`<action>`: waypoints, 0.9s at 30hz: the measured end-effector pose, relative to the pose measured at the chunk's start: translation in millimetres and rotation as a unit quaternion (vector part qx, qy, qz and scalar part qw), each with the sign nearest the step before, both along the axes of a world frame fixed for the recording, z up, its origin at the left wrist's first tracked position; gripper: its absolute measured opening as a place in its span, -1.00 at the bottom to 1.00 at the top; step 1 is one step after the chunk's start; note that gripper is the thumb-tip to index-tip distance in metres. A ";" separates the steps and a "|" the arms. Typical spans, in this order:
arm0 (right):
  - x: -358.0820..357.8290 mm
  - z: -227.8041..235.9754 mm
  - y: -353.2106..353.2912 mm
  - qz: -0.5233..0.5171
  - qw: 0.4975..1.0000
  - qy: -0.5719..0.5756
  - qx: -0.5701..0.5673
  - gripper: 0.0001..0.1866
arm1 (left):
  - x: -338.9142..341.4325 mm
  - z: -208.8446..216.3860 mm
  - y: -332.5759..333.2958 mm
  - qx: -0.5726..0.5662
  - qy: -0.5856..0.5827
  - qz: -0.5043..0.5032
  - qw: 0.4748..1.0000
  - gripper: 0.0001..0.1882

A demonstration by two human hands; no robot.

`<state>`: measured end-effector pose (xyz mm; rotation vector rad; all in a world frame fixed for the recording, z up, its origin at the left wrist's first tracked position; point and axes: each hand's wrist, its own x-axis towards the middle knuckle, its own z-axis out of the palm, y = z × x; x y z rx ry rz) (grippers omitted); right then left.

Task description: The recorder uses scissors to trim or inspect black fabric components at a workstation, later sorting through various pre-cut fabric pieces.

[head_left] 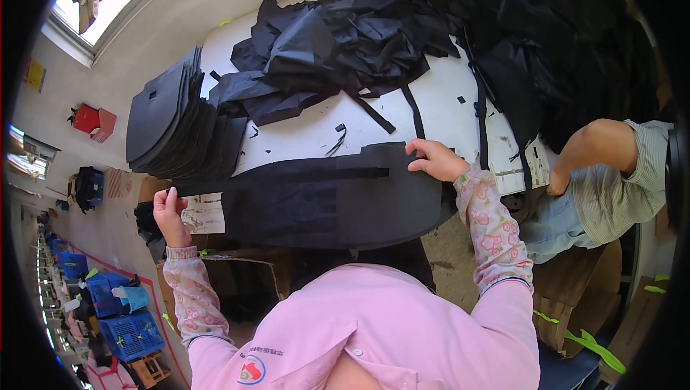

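Observation:
A black flat panel [392, 207] with a rounded right end lies along the near edge of the table, in front of me. Softer black fabric [280, 210] extends from it to the left. Across the top runs a long black strap [309, 176], whose right end sits at a small dark slot in the panel. At its far left end, my left hand [171, 219] pinches the strap between thumb and finger. My right hand [437, 160] grips the panel's upper right edge, with thumb and forefinger curled on it.
A stack of black panels [162, 117] stands on the table's left. Crumpled black fabric pieces [323, 45] cover the back of the white table [445, 106], with loose straps and scraps around. At right sits another person [604, 182], near a large black fabric heap [560, 38]. Blue crates [129, 332] stand far left.

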<state>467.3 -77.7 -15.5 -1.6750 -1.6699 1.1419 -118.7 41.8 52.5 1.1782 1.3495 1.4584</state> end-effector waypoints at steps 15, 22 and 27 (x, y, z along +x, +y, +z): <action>-40.5 59.9 -28.7 -0.007 0.981 -0.145 0.129 -0.55 | 325.7 -17.6 38.6 -0.067 0.240 -0.688 0.681 -0.45; -37.0 55.0 -36.9 -0.018 0.958 -0.191 0.214 -0.58 | 360.6 -11.3 24.3 -0.150 0.254 -0.762 0.577 -0.45; -40.4 53.5 -38.0 -0.028 0.946 -0.224 0.233 -0.62 | 363.6 -20.7 23.3 -0.142 0.257 -0.759 0.581 -0.43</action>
